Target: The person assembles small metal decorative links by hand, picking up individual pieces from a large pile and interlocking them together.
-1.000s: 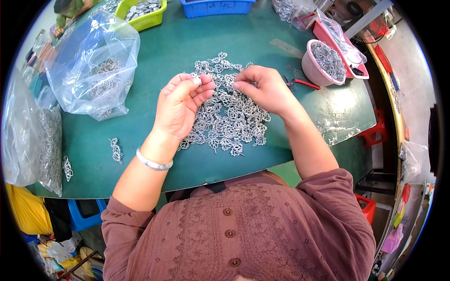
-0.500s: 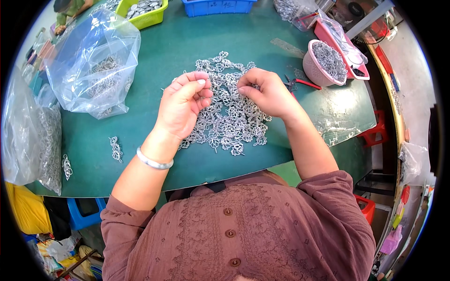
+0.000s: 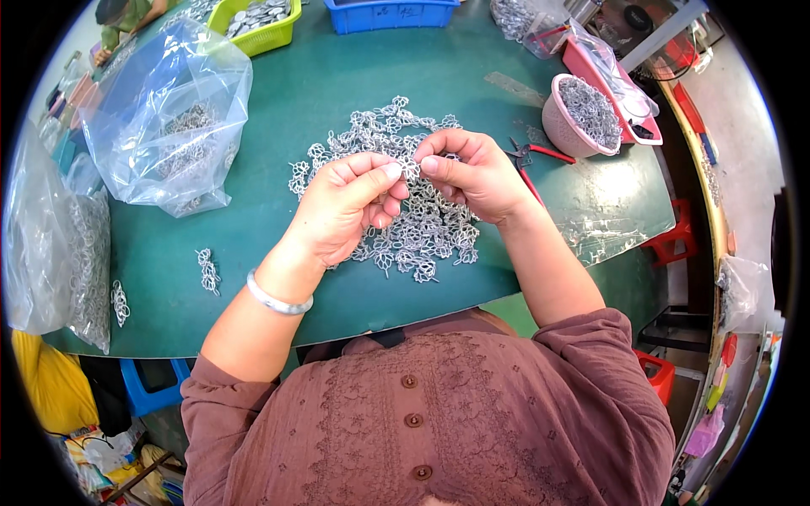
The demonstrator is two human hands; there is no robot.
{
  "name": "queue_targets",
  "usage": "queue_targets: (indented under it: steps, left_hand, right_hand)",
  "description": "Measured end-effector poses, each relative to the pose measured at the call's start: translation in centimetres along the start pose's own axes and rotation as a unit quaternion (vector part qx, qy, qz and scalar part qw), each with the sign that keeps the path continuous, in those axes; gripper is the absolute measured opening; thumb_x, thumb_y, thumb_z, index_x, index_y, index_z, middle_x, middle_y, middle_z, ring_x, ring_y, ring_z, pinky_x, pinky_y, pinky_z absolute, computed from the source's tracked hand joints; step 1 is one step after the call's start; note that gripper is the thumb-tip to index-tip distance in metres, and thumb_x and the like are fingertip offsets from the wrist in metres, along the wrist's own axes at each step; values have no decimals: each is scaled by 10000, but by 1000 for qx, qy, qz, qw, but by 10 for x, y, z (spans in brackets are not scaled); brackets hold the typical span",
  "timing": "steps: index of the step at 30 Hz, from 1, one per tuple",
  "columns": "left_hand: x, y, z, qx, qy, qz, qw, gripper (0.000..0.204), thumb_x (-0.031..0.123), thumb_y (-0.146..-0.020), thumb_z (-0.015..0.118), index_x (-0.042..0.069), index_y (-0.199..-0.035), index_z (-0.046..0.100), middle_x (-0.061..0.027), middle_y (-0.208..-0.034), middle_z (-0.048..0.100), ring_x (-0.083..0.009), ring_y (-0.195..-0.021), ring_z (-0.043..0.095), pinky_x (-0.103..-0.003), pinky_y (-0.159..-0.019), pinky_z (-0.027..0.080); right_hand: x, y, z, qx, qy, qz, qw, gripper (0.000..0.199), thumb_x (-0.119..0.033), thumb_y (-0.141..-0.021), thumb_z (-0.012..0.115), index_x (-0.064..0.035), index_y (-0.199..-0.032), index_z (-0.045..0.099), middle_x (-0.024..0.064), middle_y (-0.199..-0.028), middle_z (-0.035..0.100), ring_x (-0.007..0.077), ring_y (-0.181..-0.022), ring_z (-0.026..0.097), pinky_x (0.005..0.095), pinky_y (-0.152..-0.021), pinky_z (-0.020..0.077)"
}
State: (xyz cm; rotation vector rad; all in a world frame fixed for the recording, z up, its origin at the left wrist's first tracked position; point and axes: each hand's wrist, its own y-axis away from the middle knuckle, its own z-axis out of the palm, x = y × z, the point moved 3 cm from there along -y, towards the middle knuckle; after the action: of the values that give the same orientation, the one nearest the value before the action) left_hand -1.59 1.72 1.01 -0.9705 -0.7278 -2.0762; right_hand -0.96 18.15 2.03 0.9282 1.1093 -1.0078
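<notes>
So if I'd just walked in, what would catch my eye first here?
Likely the heap of small silver metal pieces in the middle of the green table, where the left hand and right hand pinch one piece between them. Next, the big clear plastic bag at the left and the pink bowl of bits at the right.

Silvery grey metal filigree pieces (image 3: 413,228) are lying heaped on the dark green tabletop (image 3: 337,93); pink plastic bowl (image 3: 574,135) sitting right of heap.
</notes>
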Motion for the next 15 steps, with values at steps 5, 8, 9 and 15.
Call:
queue_targets:
  steps: [5, 8, 9, 15]
  left_hand:
    - [0, 0, 0, -1, 18, -4, 1000, 97, 147, -845, 544, 55, -842, 576, -27, -708, 587, -72, -546, 520, -169, -468, 425]
    - [-1, -1, -1, -7, 26, -3, 1000, 98, 149, -843, 548, 55, -839, 576, -23, -700, 585, -71, -547, 519, -168, -467, 422]
    - [-1, -1, -1, -9, 31, -4, 999, 109, 144, -842, 549, 38, -850, 575, -28, -700, 581, -78, -565, 525, -179, -476, 423]
    - [-1, -1, -2, -3, 14, 3, 1000, 115, 134, -836, 556, 24, -860, 579, -29, -701, 577, -80, -580, 528, -188, -487, 424]
  right_hand:
    - [2, 0, 5, -5, -8, 23, 1000, 125, -103, -782, 608, -40, -888, 588, -29, -671, 538, 16, -489, 397, 153, -417, 298]
    - [3, -1, 4, -10, -8, 31, 999, 121, -106, -784, 606, -42, -885, 588, -33, -652, 533, 15, -484, 399, 155, -417, 300]
    - [4, -1, 4, -12, -10, 34, 999, 120, -108, -783, 607, -43, -882, 589, -36, -640, 530, 15, -480, 398, 156, -416, 301]
    - [2, 0, 6, 3, 17, 34, 999, 128, -108, -783, 608, -39, -889, 593, -50, -613, 509, 11, -478, 402, 155, -414, 304]
